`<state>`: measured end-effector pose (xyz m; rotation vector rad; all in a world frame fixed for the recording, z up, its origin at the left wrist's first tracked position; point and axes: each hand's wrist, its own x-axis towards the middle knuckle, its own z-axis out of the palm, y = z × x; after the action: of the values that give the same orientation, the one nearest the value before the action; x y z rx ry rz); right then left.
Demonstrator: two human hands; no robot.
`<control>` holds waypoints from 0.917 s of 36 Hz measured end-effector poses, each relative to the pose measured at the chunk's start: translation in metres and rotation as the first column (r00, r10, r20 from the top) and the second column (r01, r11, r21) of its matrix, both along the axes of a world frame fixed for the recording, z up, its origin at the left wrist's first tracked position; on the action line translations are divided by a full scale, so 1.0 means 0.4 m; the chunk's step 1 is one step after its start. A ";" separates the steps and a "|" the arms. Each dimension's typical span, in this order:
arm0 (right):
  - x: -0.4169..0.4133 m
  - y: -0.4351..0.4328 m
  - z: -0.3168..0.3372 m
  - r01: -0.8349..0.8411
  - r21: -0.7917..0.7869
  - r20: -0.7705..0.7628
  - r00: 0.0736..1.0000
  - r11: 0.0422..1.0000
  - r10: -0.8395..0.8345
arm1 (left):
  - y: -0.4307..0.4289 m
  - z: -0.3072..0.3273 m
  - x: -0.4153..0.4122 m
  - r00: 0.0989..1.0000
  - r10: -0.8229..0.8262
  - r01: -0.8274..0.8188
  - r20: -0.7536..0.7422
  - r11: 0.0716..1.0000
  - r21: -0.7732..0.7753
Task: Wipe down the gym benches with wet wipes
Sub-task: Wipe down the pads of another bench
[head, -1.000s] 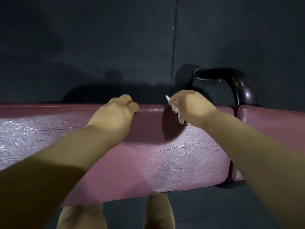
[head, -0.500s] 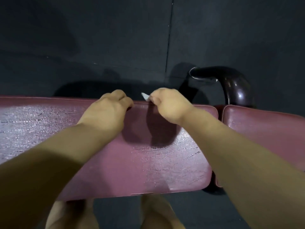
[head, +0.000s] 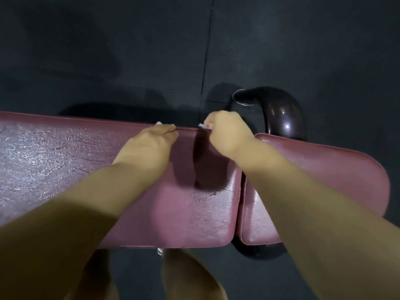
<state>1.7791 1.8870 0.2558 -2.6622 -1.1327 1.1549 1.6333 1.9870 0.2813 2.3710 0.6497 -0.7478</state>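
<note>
Wet wipe (head: 202, 126), pinched in our right hand's (head: 227, 135) curled fingers, has slid along the worktop's (head: 65, 159) far edge toward the pad gap (head: 238, 213); left hand (head: 151, 141) braces with fingers flat, so this pad looks nearly done.

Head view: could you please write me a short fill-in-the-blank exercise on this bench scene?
1. The hand pinching the wipe is the person's ___ one.
2. The left hand rests at the ___ edge of the long pad.
3. Counting the short pad, ___ pads show.

Missing words: right; far; two.
</note>
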 end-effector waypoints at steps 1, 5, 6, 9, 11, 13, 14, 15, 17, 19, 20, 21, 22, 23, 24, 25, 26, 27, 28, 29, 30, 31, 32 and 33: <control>0.008 -0.015 -0.006 -0.037 -0.006 0.008 0.999 0.999 0.037 | -0.004 0.002 0.003 1.000 0.000 0.000 -0.018 1.000 0.010; 0.037 -0.099 -0.012 -0.192 -0.056 0.094 0.976 0.980 0.196 | -0.026 0.017 0.022 0.998 0.010 -0.007 -0.058 0.999 0.049; 0.045 -0.119 -0.009 -0.208 -0.054 0.119 0.970 0.977 0.213 | -0.032 0.021 0.028 0.997 0.013 -0.009 -0.072 0.998 0.056; 0.072 -0.159 0.001 -0.186 -0.069 0.076 0.979 0.980 0.192 | -0.050 0.032 0.045 0.992 0.010 -0.001 -0.126 0.998 0.069; 0.089 -0.174 0.003 -0.180 -0.063 0.048 0.982 0.982 0.183 | -0.058 0.037 0.056 0.989 0.001 0.010 -0.150 0.997 0.078; 0.106 -0.184 0.009 -0.185 -0.051 0.055 0.981 0.981 0.188 | -0.061 0.038 0.067 0.987 -0.012 0.026 -0.159 0.996 0.083; 0.117 -0.187 0.008 -0.182 -0.054 0.057 0.981 0.982 0.185 | -0.061 0.037 0.075 0.987 -0.018 0.031 -0.157 0.996 0.083; 0.130 -0.191 0.007 -0.173 -0.068 0.052 0.983 0.982 0.177 | -0.062 0.035 0.082 0.988 -0.022 0.035 -0.151 0.996 0.078; 0.161 -0.197 0.001 -0.133 -0.123 0.023 0.990 0.983 0.137 | -0.066 0.028 0.102 0.992 -0.037 0.046 -0.124 0.997 0.067; 0.200 -0.214 -0.007 -0.101 -0.219 0.013 0.994 0.970 0.106 | -0.072 0.017 0.127 0.993 -0.065 0.070 -0.101 0.997 0.046; 0.220 -0.227 -0.007 -0.091 -0.281 0.023 0.995 0.955 0.101 | -0.076 0.011 0.141 0.992 -0.077 0.081 -0.096 0.996 0.031; 0.241 -0.245 -0.004 -0.075 -0.341 0.032 0.995 0.937 0.091 | -0.081 0.006 0.154 0.992 -0.088 0.089 -0.090 0.996 0.016; 0.258 -0.265 0.004 -0.050 -0.391 0.031 0.997 0.919 0.068 | -0.087 0.002 0.168 0.992 -0.099 0.099 -0.082 0.995 0.000; 0.274 -0.283 0.014 -0.017 -0.428 0.030 0.999 0.903 0.033 | -0.093 -0.001 0.182 0.991 -0.113 0.112 -0.071 0.994 -0.016; 0.285 -0.297 0.022 0.024 -0.452 0.031 0.999 0.892 -0.012 | -0.099 -0.004 0.195 0.990 -0.128 0.126 -0.062 0.991 -0.034; 0.292 -0.305 0.027 0.061 -0.457 0.035 0.998 0.887 -0.050 | -0.105 -0.006 0.206 0.989 -0.140 0.137 -0.056 0.989 -0.052; 0.291 -0.303 0.027 0.094 -0.441 0.040 0.996 0.892 -0.086 | -0.111 -0.007 0.215 0.987 -0.150 0.146 -0.053 0.987 -0.070; 0.282 -0.295 0.021 0.127 -0.403 0.039 0.992 0.906 -0.121 | -0.115 -0.010 0.222 0.986 -0.161 0.157 -0.052 0.984 -0.084; 0.269 -0.283 0.014 0.150 -0.340 0.023 0.988 0.928 -0.151 | -0.120 -0.012 0.230 0.984 -0.173 0.168 -0.049 0.981 -0.094; 0.253 -0.268 0.002 0.153 -0.262 -0.014 0.987 0.953 -0.162 | -0.124 -0.012 0.238 0.982 -0.184 0.179 -0.047 0.979 -0.099; 0.233 -0.252 -0.010 0.138 -0.180 -0.059 0.987 0.974 -0.151 | -0.128 -0.013 0.246 0.980 -0.195 0.190 -0.043 0.976 -0.103; 0.214 -0.238 -0.021 0.111 -0.113 -0.095 0.988 0.987 -0.122 | -0.131 -0.013 0.254 0.978 -0.202 0.197 -0.043 0.974 -0.109; 0.199 -0.228 -0.030 0.076 -0.065 -0.110 0.991 0.995 -0.083 | -0.133 -0.012 0.262 0.977 -0.207 0.200 -0.046 0.972 -0.122; 0.191 -0.224 -0.036 0.049 -0.030 -0.112 0.992 0.998 -0.052 | -0.135 -0.011 0.270 0.977 -0.210 0.202 -0.046 0.970 -0.137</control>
<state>1.8556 1.7973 0.2414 -2.5909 -1.0331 1.3024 1.7411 1.9328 0.2770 2.3236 0.3676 -0.9249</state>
